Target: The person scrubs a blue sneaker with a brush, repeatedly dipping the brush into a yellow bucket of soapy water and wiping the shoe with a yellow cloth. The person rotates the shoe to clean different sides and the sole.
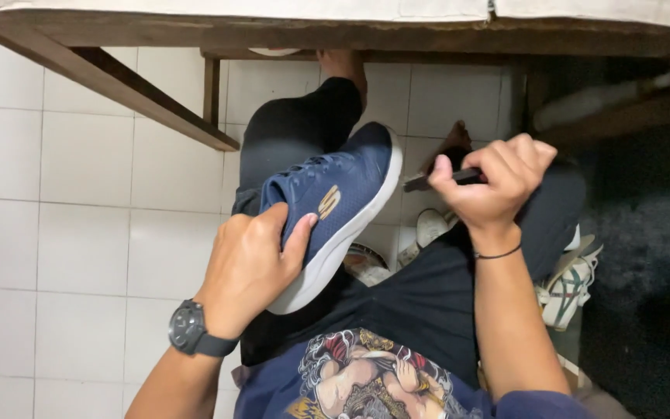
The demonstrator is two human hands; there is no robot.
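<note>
1. Below the wooden counter point(288, 35), seen from the head camera, a seated person holds a navy sneaker point(335, 194) with a white sole over the lap, toe pointing away toward the counter's underside.
2. The left hand point(250, 268) has its grip wrapped around the heel end of the sneaker, thumb pressed on the upper; a dark wristwatch point(189, 330) sits on that wrist.
3. The right hand point(498, 182) is fisted tight around a thin dark tool point(428, 182), whose tip points at the white sole edge but stands just apart from it. What kind of tool it is I cannot tell.
4. As I judge it, the sneaker is held only at the heel, so pressure from the tool could twist it out of the left grip, or the tip could skid off the smooth sole toward the thumb.
5. On the sneaker's side sits a small gold emblem. A white sandal with green straps point(571, 283) lies on the floor by the right knee, and other footwear shows between the legs on the white tiled floor point(79, 233). No packages or signs are visible.
</note>
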